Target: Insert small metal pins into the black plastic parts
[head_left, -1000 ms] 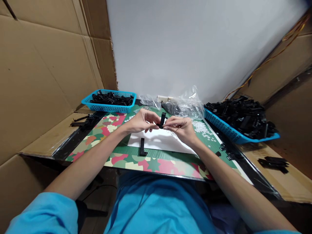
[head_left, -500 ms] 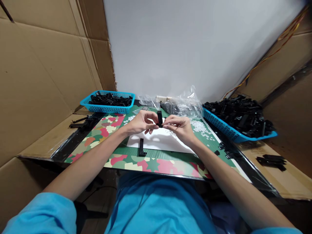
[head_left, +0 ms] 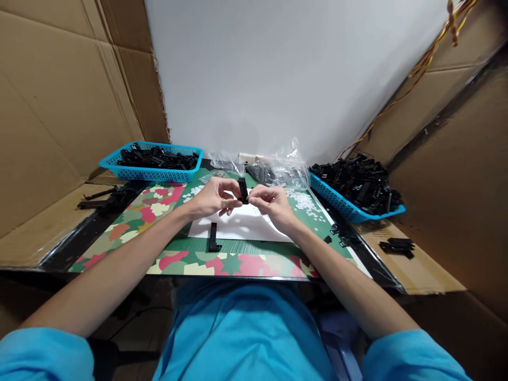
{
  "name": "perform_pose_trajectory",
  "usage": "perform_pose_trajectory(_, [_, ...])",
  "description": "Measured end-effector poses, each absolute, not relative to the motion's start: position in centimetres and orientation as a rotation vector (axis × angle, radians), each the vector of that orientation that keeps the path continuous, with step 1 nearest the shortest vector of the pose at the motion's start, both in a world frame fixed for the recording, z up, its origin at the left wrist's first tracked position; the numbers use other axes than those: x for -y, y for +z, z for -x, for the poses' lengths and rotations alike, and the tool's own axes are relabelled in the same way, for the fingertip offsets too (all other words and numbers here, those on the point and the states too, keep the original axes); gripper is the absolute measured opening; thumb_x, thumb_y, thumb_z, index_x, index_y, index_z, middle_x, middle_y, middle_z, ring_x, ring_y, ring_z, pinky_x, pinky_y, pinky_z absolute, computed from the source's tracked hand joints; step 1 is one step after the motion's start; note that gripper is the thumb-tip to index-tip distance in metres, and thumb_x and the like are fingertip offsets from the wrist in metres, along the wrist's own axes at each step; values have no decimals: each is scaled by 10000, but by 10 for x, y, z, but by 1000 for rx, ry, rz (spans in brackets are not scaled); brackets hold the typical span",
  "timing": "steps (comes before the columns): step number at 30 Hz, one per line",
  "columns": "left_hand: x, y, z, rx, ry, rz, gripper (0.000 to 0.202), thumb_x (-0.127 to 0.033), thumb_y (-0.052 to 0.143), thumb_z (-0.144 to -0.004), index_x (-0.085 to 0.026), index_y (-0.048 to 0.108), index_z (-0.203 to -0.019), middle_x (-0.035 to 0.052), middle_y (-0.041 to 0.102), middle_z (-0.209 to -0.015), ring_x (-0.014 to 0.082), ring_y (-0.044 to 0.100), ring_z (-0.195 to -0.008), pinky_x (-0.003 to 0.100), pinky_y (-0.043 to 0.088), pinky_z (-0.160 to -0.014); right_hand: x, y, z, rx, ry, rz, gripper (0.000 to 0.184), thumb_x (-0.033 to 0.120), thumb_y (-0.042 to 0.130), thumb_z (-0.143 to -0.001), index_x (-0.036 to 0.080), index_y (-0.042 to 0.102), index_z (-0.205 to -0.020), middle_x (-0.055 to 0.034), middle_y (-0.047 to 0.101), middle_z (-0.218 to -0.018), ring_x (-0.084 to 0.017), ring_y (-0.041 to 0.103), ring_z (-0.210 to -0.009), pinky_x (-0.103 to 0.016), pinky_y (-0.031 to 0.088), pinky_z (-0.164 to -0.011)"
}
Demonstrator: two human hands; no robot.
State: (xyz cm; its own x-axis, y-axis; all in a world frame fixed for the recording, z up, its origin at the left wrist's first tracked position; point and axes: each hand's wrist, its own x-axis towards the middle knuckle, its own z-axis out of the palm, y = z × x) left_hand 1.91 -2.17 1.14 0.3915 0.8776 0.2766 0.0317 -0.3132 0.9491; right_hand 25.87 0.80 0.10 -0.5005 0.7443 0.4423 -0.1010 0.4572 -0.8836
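Black plastic clip [head_left: 243, 190] stands upright, pinched between left hand [head_left: 212, 197] and right hand [head_left: 270, 202] above the worktop [head_left: 166, 259].

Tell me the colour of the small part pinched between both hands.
Black; the small part shows best in the head view, between left hand and right hand.

Bare left forearm [head_left: 130, 254] and right forearm [head_left: 337, 280] converge forward; left hand [head_left: 212, 197] and right hand [head_left: 270, 201] meet at centre, fingers curled, fingertips pinched closed.

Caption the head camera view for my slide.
Left hand and right hand hold a black part over white paper.
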Motion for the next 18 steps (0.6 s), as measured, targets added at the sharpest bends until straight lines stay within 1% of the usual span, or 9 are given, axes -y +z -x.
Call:
perform_pose_trajectory(3, [22,9,-21,-807,1088,-1635,502,-426,1019,-686,-138,692,-935,33,697,-794,115,658,-549,194,452,-405,-9,-2,-258,1760,1213,533,304,521,917,-824,229,837,-850,-35,693,-904,-106,460,-628,-270,325,-508])
perform_pose_trajectory(10, [23,5,-22,-779,1098,-1626,487,-394,1015,-700,-134,686,-947,31,696,-811,118,669,-558,185,455,-411,-11,-5,-256,1715,1270,546,293,504,944,-783,242,828,-846,-35,704,-932,-110,488,-648,-265,324,-494])
perform_pose_trajectory(15, [23,3,-24,-760,1093,-1590,506,-406,1012,-700,-136,688,-980,39,703,-903,109,668,-550,186,453,-398,-12,-1,-258,1721,1319,537,300,490,941,-787,227,806,-840,-23,695,-915,-85,434,-594,-256,297,-483])
perform_pose_trajectory(18, [21,3,-24,-762,1096,-1594,508,-402,1016,-692,-137,695,-982,44,708,-903,111,665,-542,190,455,-397,-10,3,-261,1747,1295,552,310,489,940,-789,218,808,-858,-17,685,-886,-81,428,-578,-257,294,-481])
